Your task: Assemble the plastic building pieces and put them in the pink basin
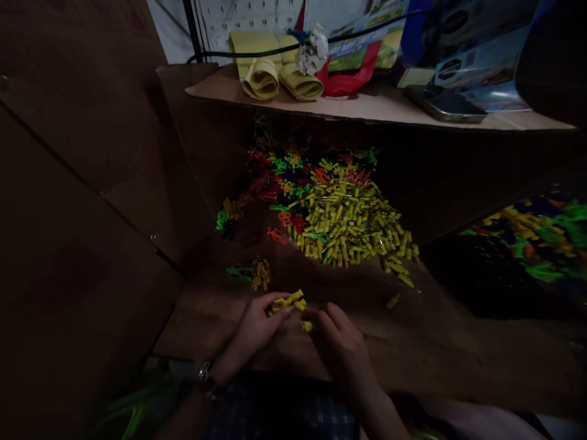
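My left hand (259,321), with a watch at the wrist, is closed around several small yellow pieces (290,301) near the table's front edge. Just to its right, my right hand (338,333) pinches another yellow piece (307,326) between its fingertips. The two hands are close together but apart. Beyond them lies a large heap of yellow pieces (348,220). A small orange-yellow bundle (261,273) and a green piece (239,273) rest on the wooden table (385,348) above my left hand.
Red, green and orange pieces (275,177) lie behind and left of the heap. A dark crate (486,275) with coloured pieces stands at the right. A cardboard shelf (367,113) overhangs the back, holding yellow rolls (260,79) and a phone (447,105). One yellow piece (392,301) lies alone.
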Tool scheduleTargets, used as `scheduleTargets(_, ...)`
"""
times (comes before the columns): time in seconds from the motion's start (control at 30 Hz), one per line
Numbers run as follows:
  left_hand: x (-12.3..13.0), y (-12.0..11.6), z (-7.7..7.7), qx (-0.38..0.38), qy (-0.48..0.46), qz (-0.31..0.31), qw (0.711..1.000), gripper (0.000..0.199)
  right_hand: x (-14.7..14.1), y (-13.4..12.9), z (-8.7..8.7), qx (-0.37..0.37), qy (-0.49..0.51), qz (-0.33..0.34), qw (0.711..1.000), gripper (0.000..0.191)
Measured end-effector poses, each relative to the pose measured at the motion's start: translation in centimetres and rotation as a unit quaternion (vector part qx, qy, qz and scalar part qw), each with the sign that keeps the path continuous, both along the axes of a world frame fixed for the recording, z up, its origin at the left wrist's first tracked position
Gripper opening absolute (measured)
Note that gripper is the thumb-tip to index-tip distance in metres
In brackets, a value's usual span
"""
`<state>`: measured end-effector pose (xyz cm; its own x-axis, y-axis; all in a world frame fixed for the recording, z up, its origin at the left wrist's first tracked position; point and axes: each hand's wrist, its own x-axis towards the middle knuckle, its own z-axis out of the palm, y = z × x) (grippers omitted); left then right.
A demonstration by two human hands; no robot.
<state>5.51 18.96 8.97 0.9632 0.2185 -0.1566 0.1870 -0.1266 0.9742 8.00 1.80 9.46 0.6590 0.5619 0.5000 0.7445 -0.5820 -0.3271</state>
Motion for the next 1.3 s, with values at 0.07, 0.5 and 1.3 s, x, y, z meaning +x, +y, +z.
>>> scheduleTargets(0.07,0.0,0.0,0.2,-0.004,0.006,-0.006,1.0,0.029,0.0,-0.3,0.0,0.004,0.002,-0.005,1.0,0.018)
scheduleTargets(0.5,1.3,2.8,-1.4,0.098,0.001,-0.232,0.968,0.033,2.5,-2.8,-3.4,0.122,0.301,0.04,0.945,0.005)
scheduleTargets(1.3,5.5,8.2,-4.2,0.171,0.019,0.191,0.966,0.039,-1.5,-1.2,-6.7,0.168,0.265,0.09,0.945,0.012)
